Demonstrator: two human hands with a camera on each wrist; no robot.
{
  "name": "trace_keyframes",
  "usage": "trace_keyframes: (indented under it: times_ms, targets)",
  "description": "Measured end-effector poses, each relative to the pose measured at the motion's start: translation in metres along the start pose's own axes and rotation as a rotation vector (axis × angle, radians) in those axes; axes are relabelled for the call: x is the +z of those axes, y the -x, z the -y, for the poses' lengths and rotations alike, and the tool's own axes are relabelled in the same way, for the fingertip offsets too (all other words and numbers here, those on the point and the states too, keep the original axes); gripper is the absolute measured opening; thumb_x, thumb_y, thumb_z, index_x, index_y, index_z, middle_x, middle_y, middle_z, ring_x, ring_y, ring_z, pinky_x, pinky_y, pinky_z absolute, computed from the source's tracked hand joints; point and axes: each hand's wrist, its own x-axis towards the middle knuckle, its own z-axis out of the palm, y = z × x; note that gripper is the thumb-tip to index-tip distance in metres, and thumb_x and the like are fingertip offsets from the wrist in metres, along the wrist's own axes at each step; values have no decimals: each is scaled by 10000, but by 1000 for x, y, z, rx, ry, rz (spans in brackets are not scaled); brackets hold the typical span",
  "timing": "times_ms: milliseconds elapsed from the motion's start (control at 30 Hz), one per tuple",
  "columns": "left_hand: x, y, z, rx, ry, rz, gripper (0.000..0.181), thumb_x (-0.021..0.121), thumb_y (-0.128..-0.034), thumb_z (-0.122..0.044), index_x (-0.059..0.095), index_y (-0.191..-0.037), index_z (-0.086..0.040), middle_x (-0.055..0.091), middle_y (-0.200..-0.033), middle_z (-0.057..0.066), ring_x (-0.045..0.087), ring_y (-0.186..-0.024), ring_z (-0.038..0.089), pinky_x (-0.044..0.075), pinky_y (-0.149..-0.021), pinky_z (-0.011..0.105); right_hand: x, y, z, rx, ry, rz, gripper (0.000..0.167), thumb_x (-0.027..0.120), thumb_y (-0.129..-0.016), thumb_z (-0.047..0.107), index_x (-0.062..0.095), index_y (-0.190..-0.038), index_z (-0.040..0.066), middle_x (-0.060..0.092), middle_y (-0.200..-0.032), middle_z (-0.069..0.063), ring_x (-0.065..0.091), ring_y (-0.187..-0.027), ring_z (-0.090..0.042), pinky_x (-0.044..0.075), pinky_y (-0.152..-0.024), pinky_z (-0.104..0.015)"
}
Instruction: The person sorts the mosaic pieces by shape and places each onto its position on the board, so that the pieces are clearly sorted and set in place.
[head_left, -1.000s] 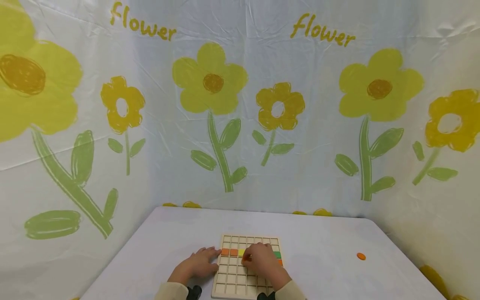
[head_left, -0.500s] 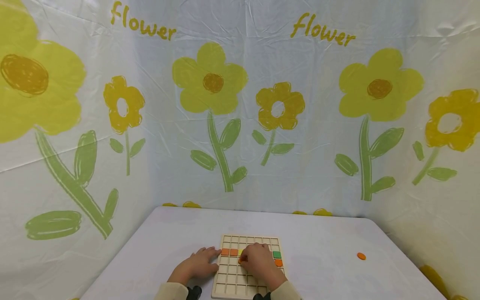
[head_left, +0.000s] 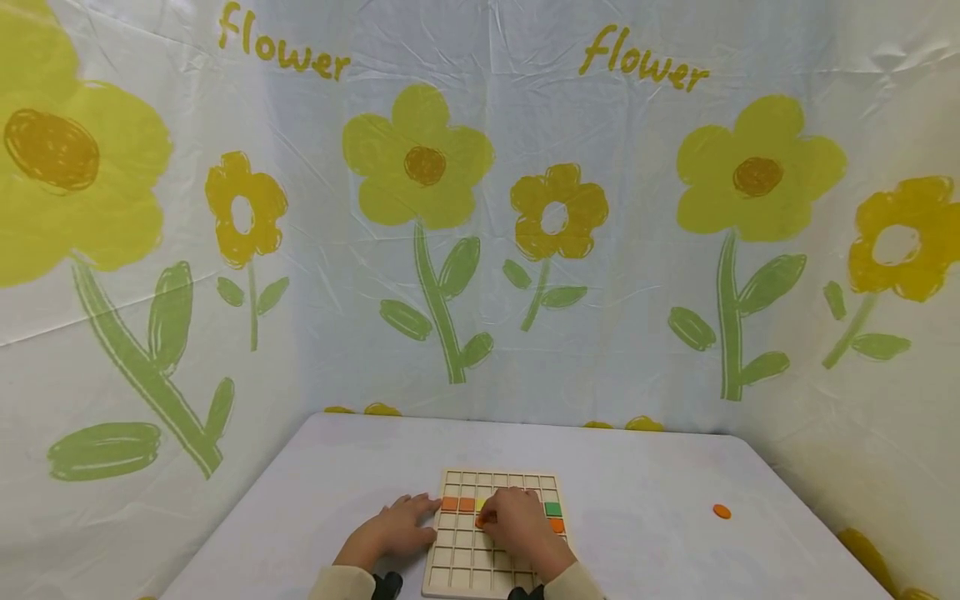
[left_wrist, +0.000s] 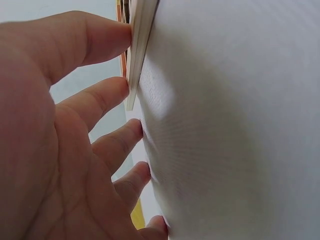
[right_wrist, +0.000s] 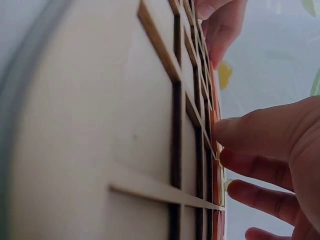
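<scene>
A pale wooden grid board (head_left: 450, 577) lies on the white table. My left hand (head_left: 397, 527) rests at its left edge, fingers spread; in the left wrist view the thumb and index fingertip touch the board's side (left_wrist: 140, 45), other fingertips on the tabletop. Over the middle of the grid, my right hand (head_left: 519, 523) pinches an orange disc (head_left: 480, 522) at a cell below the yellow square (head_left: 481, 505). Two orange squares (head_left: 458, 504) sit left of the yellow one. A green square (head_left: 552, 509) and an orange disc (head_left: 557, 526) show at the right. My right hand hides the cells between.
Another orange disc (head_left: 722, 512) lies alone on the tabletop (head_left: 645, 492) to the right. Behind and beside the table hangs a white cloth (head_left: 322, 350) printed with yellow flowers.
My right hand has shifted slightly left with the orange disc, lowering it to the grid, and has uncovered the orange disc at the right. The left hand stays in place.
</scene>
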Motion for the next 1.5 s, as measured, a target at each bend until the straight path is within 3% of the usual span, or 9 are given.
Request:
trace_keyframes:
  times_ms: [300, 567, 767, 1067, 1500]
  targets:
    - [2, -1, 1, 4, 1, -5, 532, 593, -882, -306, 542, -1384, -138, 450, -1482, 153, 297, -1405, 481, 188, -1103, 724, -10, 6, -5, -56, 14, -32, 65, 727, -856, 224, 776, -893, 245, 700, -902, 91, 610, -836, -156, 468, -777, -488]
    - [1, -2, 1, -2, -10, -13, 531, 602, -873, -304, 547, -1379, -154, 462, -1472, 147, 301, -1401, 479, 194, -1095, 728, -24, 12, -34, -35, 9, -27, 87, 739, -841, 241, 766, -920, 216, 699, -889, 64, 610, -809, -154, 443, -763, -483]
    - [2, -3, 2, -13, -1, -8, 531, 607, -874, -307, 548, -1380, -155, 458, -1476, 144, 295, -1406, 477, 187, -1102, 725, -35, 19, -53, 16, 6, -53, 76, 725, -839, 192, 770, -900, 189, 703, -871, 65, 623, -844, -187, 437, -814, -567]
    - [5, -4, 3, -10, 1, -10, 533, 595, -880, -316, 544, -1385, -155, 449, -1487, 142, 291, -1411, 475, 183, -1107, 721, -54, 29, -85, 149, 57, -62, 78, 765, -812, 175, 749, -885, 195, 665, -850, 68, 616, -866, -194, 453, -852, -540]
    - [5, -6, 4, -2, -9, 0, 540, 588, -885, -318, 532, -1395, -150, 438, -1493, 152, 296, -1407, 481, 185, -1106, 721, -76, 45, -134, 237, 140, -70, 120, 769, -804, 148, 741, -918, 171, 674, -877, 27, 621, -862, -210, 470, -823, -551]
